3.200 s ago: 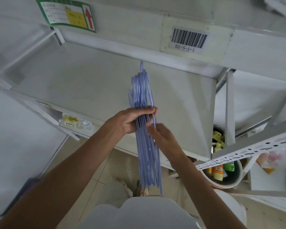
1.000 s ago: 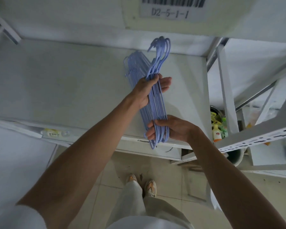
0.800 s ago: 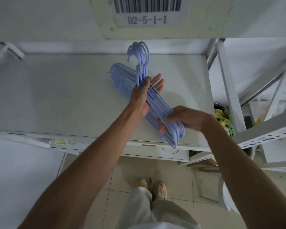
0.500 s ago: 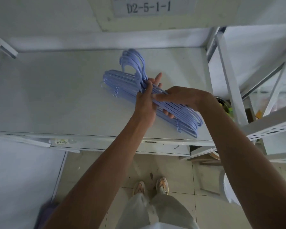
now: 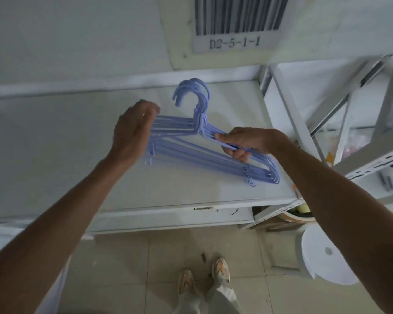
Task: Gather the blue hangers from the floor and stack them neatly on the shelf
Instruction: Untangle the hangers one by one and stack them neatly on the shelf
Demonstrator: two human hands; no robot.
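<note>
Hangers, blue plastic, a nested bundle lying nearly flat over the white shelf, toward its right half; hooks bunched together and pointing to the back of the shelf, curled tips to the left. Bundle's right end reaches close to the shelf's front right corner; whether the whole stack rests on the surface or is partly lifted cannot be told. Right hand clamped on the bundle's right shoulder bars, thumb on top, fingers wrapped beneath. Left hand at the bundle's left end, fingers curled and blurred, touching or just over the bar ends; grip not clear, cannot tell whether it is closed on them. Both forearms bare, reaching in from the lower corners. Barcode label reading D2-5-1-1 fixed to the panel above the shelf. Right of the shelf, white metal uprights and a perforated beam of a neighbouring rack. Below the shelf's right corner, a bucket partly hidden by the right arm; beside it on the tiled floor, a white round lid. Shoes of the person visible at bottom centre, toes toward the shelf.
</note>
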